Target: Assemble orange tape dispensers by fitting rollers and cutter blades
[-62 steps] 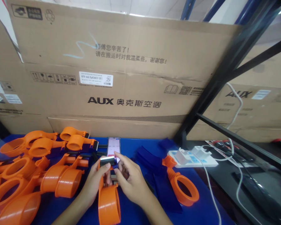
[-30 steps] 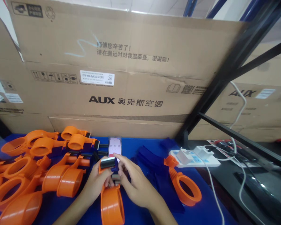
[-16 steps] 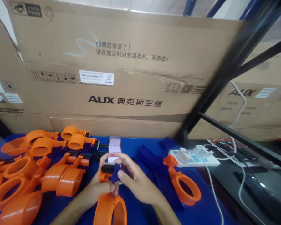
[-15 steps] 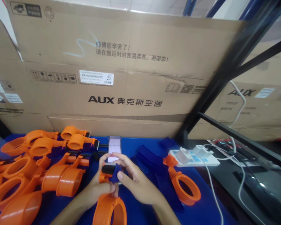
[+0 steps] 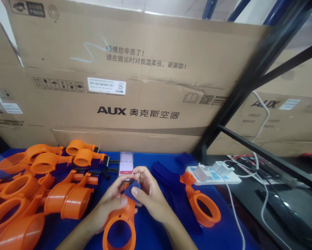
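An orange tape dispenser (image 5: 107,232) is held between both hands at the front middle, its round ring facing me. My left hand (image 5: 111,201) is closed around the dispenser's neck from the left. My right hand (image 5: 149,198) pinches a small dark blue plastic flap (image 5: 130,189) against the dispenser's head, thumb on top. The flap covers most of the head, so how it is seated cannot be made out. Just beyond the fingers lies a phone (image 5: 126,163) with a running timer on its screen.
Several orange tape dispensers (image 5: 55,198) crowd the left. Black rollers (image 5: 106,173) lie near the phone. Blue plastic strips (image 5: 167,177), another orange dispenser (image 5: 206,208) and a white power strip (image 5: 213,175) with cables are on the right. Behind stand a large cardboard box (image 5: 145,132) and a black rack post (image 5: 239,90).
The dispenser has turned in my hands, so its ring now faces me and the black roller on its head is mostly hidden. The blue flap now lies broadside over the head.
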A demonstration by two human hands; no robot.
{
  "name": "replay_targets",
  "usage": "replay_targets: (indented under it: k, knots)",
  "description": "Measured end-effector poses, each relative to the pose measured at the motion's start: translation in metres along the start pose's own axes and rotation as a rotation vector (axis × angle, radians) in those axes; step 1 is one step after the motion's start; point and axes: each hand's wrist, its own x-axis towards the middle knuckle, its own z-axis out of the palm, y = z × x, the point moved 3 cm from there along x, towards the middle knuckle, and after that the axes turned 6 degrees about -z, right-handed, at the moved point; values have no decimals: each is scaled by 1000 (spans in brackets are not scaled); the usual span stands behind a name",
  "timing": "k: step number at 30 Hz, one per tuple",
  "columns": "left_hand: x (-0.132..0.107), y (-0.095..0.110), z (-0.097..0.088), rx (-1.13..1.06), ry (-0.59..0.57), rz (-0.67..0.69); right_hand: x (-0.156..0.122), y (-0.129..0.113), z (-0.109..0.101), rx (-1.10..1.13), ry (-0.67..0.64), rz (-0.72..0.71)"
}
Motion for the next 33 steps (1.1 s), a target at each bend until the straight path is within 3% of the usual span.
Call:
replay_targets:
  k: [5, 12, 18, 21, 24, 27, 30, 33]
  knots:
    - [3, 1, -3, 100, 78, 101, 0, 3, 2, -3, -22, 43]
    - [-3, 13, -3, 286, 121, 149, 0, 0, -1, -166, 31, -84]
    - [7, -1, -19, 169, 224, 126, 1, 3, -2, -332, 62, -70]
    - [10, -8, -23, -31, 253, 33, 1, 5, -9, -612, 159, -91]
    - [10, -8, -25, -191, 261, -47, 1, 6, -23, -1052, 315, -104]
    - [10, -5, -28, -277, 250, -115, -1, 9, -40, -1473, 426, 44]
    - [10, -4, -29, -295, 243, -163, -3, 12, -56, -1676, 407, 211]
    - [11, -5, -31, -311, 231, -173, -3, 14, -66, -1706, 330, 303]
